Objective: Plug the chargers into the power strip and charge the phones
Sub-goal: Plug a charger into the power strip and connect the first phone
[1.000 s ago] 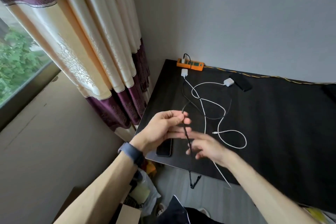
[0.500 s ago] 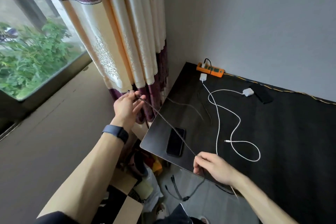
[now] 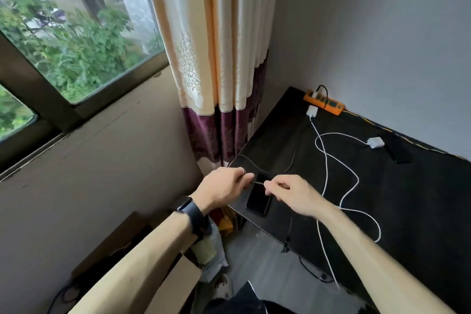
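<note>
My left hand (image 3: 221, 192) and my right hand (image 3: 288, 194) both pinch a thin black braided cable (image 3: 257, 182), stretched short between them just above a black phone (image 3: 258, 200) lying near the table's left front corner. The cable's far part loops back over the table toward the orange power strip (image 3: 325, 102), where a black-corded plug sits. Its loose end hangs off the front edge below my right hand. A white charger (image 3: 312, 111) lies beside the strip, its white cable (image 3: 351, 186) snaking across the table. A second white charger (image 3: 375, 142) lies next to another black phone (image 3: 396, 151).
The black table (image 3: 420, 211) fills the corner, with a grey wall behind it and a purple and cream curtain (image 3: 216, 71) to the left. Cardboard boxes and bags (image 3: 178, 275) stand on the floor beneath my left arm. A yellow cord runs along the table's back edge.
My left hand has come back from near the curtain toward the right hand, so both now hold the black cable close together above the phone. The view has turned further left.
</note>
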